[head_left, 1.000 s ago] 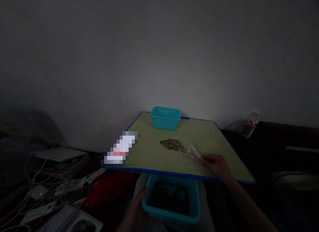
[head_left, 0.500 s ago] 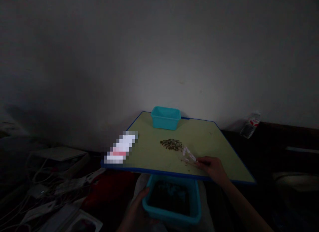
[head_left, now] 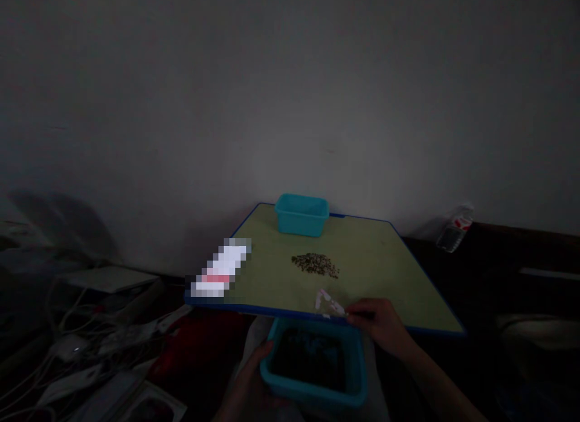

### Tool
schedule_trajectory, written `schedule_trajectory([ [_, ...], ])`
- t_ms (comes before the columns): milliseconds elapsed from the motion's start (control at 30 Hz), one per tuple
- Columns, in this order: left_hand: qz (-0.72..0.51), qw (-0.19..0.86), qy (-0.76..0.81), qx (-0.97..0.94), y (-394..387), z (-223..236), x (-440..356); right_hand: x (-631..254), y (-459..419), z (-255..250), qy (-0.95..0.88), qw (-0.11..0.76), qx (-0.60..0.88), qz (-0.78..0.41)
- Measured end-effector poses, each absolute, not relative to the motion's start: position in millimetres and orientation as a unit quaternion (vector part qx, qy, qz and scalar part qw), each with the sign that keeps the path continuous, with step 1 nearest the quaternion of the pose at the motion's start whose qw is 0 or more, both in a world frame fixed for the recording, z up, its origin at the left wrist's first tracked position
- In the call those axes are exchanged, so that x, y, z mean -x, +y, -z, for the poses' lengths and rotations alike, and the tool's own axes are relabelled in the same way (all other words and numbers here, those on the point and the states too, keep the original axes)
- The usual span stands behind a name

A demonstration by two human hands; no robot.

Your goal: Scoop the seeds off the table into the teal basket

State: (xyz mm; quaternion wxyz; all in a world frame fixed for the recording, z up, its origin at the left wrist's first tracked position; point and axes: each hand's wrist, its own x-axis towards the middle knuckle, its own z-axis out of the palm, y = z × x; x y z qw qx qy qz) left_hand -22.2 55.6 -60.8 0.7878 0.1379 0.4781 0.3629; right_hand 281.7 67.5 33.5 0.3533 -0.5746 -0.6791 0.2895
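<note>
My left hand (head_left: 252,376) grips the left side of a turquoise plastic basin (head_left: 317,394) on my lap, below the table's front edge. Dark contents fill the basin's bottom; the dim light hides what they are. Between the fingertips of my right hand (head_left: 378,324) is a clear plastic piece with whitish-pink patches (head_left: 333,306), whose exact kind I cannot make out. It is over the front edge of the table (head_left: 385,265), just above the basin. Farther back on the tabletop lies a small heap of mixed dark and pale grains (head_left: 316,264).
Another turquoise basin (head_left: 299,223) stands at the table's back. A blurred-out white and pink item (head_left: 220,269) lies at the left edge. Cables and boxes (head_left: 106,283) clutter the left side. A plastic bottle (head_left: 455,230) leans by the wall on the right.
My right hand has drawn the clear plastic piece toward me and slightly left, from beside the heap to the table's front edge. The left hand and basin have hardly moved.
</note>
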Motion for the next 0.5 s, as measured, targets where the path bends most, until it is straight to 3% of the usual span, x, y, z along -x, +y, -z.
schedule_trajectory([
  [200,-0.359,0.788,0.483,-0.129,59,63,24,-323,99,-32,-0.592,0.420,0.660,-0.193],
  [500,-0.347,0.792,0.485,-0.131,62,73,26,-347,111,-23,-0.607,0.393,0.673,-0.155],
])
